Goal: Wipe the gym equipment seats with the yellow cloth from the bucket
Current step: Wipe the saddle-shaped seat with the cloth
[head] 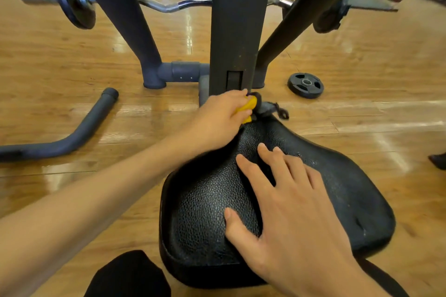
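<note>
We have one view only, a wide-angle camera worn on the head, facing forward and steeply down, close above the black seat (207, 200); the left hand (217, 123) and right hand (294, 200) reach in from the bottom edge, with the wooden floor (60, 55) spreading out beyond

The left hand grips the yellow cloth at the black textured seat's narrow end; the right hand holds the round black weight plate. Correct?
No. In the head view the right hand lies flat on the black textured seat; the round black weight plate lies on the wooden floor. The rest holds.
</note>
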The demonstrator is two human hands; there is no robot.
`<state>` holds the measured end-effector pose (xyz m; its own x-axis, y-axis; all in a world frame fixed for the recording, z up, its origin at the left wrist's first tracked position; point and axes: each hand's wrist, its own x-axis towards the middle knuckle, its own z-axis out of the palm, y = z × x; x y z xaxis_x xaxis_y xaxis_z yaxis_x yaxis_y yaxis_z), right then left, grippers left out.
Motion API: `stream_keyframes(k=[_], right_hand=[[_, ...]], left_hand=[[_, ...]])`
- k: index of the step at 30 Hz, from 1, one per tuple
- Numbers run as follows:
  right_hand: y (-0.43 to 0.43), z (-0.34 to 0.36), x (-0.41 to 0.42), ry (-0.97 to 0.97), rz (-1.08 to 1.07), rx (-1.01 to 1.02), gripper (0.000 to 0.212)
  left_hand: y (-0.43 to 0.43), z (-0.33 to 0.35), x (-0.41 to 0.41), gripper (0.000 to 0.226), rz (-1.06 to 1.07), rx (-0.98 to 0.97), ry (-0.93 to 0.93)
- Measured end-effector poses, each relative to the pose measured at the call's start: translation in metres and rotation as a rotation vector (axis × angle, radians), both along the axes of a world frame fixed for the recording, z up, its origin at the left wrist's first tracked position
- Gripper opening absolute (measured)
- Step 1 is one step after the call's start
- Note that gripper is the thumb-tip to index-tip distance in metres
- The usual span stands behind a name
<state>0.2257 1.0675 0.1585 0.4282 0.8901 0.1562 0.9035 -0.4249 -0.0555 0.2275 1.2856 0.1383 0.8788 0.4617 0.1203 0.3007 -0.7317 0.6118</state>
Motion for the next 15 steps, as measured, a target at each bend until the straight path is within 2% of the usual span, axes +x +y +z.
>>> stream_keyframes(k=[2, 4, 9, 11, 15], right_hand=[[0.000, 0.001, 0.001, 0.000, 0.004, 0.012, 0.076], [0.000, 0.001, 0.002, 0.008, 0.008, 0.039, 0.076], [-0.001, 0.004, 0.006, 0.067, 0.025, 0.158, 0.074], [-0.008, 0.003, 0.007, 0.133, 0.078, 0.339, 0.061], [-0.022, 0.002, 0.012, 0.436, 0.127, 0.769, 0.042]], left_hand=[[-0.013, 0.008, -0.003, 0.044, -0.076, 0.098, 0.080], [-0.019, 0.018, 0.011, 0.040, -0.117, 0.163, 0.143], [-0.026, 0.034, 0.038, 0.038, -0.192, 0.232, 0.225], [-0.036, 0.036, 0.019, 0.035, -0.270, 0.228, 0.163], [-0.072, 0.036, -0.035, 0.045, -0.434, 0.175, 0.069]])
